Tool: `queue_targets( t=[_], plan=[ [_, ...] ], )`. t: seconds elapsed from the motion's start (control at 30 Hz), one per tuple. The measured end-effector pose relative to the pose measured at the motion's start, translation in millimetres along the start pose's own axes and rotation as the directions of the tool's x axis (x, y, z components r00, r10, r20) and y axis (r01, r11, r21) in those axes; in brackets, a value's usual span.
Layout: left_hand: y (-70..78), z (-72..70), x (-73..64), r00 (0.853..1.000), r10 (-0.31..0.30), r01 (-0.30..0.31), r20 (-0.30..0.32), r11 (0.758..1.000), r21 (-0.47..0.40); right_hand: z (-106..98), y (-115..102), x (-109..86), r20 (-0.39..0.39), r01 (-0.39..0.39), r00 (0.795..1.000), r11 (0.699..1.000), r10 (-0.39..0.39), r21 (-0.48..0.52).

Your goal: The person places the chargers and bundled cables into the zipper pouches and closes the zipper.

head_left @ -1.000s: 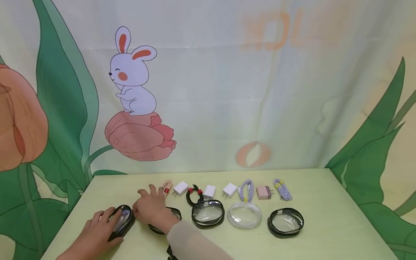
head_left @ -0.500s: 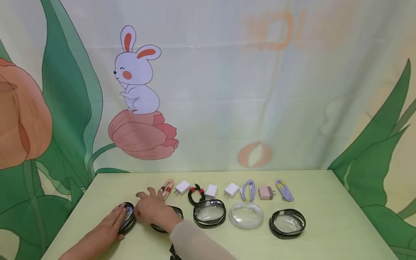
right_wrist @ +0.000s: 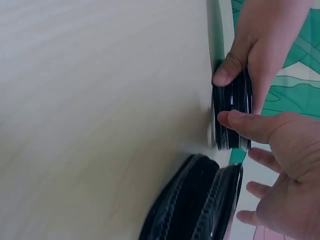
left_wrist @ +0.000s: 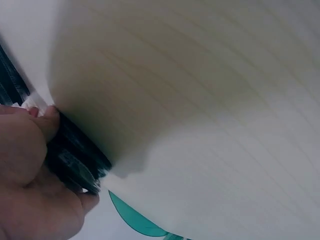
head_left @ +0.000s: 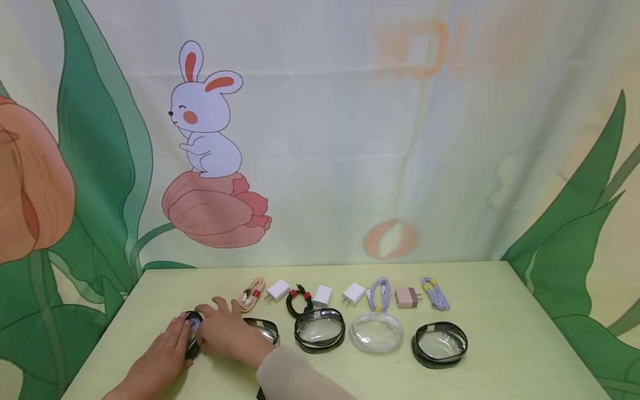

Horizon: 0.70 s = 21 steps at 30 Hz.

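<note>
A small black-edged zip case (head_left: 193, 349) with a see-through top is at the table's left, something bluish showing inside. My left hand (head_left: 162, 353) holds it from the left; in the left wrist view thumb and fingers reach around the case (left_wrist: 75, 157). My right hand (head_left: 227, 333) is at its other side. In the right wrist view, the right hand's (right_wrist: 280, 150) thumb and forefinger pinch at the zipper edge of the case (right_wrist: 232, 97), its other fingers spread; the pull is hidden. Another clear-topped case (head_left: 267, 329) lies partly under the right forearm.
Two black-edged cases (head_left: 320, 330) (head_left: 440, 344) and a clear one (head_left: 376, 332) stand to the right. Behind them lie a pink cable (head_left: 251, 294), a black cable (head_left: 299, 303), lilac cables (head_left: 380, 294) (head_left: 435, 293), white plugs (head_left: 278, 290) and a pink plug (head_left: 406, 298).
My left hand has shifted slightly right and its fingers lie along the case. The right hand has moved left along the case edge, uncovering more of the pink cable.
</note>
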<state>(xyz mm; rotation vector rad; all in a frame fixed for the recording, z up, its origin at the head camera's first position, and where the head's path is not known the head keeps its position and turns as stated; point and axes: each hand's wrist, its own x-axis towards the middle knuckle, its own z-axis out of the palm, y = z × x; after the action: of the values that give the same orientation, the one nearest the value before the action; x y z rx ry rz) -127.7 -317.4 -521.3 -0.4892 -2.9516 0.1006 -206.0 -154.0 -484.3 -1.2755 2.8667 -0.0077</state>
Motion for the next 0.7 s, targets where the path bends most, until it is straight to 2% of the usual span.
queue_targets(
  t=[0.13,0.23,0.37,0.43,0.5,0.57,0.63,0.7],
  plan=[
    [4.6,-1.2,0.6,0.999,-0.037,0.037,0.001,0.999,0.009,1,-2,1.0,-0.01,-0.032,0.999,0.999,0.032,0.004],
    [6.3,-7.5,1.5,0.996,-0.057,0.057,0.062,0.998,0.0,0,-2,1.7,-0.021,-0.065,0.998,0.998,0.065,0.01],
    [3.3,-19.8,2.9,0.981,-0.08,0.081,0.179,0.997,0.002,2,-3,2.6,-0.027,-0.104,0.994,0.995,0.104,0.001],
    [0.7,-24.5,2.1,0.976,-0.082,0.085,0.202,0.996,-0.008,3,-3,2.9,-0.038,-0.129,0.991,0.992,0.128,-0.011],
    [-2.7,-25.7,-0.7,0.986,-0.031,0.037,0.164,0.999,-0.032,4,-1,3.2,-0.05,-0.153,0.987,0.988,0.152,-0.017],
    [-6.0,-23.8,-4.1,0.994,0.044,-0.04,0.098,0.998,-0.041,5,0,3.3,-0.059,-0.169,0.984,0.985,0.168,-0.022],
    [-9.0,-19.8,-7.5,0.992,0.113,-0.111,0.052,0.993,-0.03,5,1,3.0,-0.056,-0.17,0.984,0.985,0.169,-0.016],
    [-10.4,-16.1,-9.5,0.987,0.153,-0.153,0.045,0.988,-0.005,4,2,2.9,-0.049,-0.165,0.985,0.986,0.165,-0.007]
  ],
)
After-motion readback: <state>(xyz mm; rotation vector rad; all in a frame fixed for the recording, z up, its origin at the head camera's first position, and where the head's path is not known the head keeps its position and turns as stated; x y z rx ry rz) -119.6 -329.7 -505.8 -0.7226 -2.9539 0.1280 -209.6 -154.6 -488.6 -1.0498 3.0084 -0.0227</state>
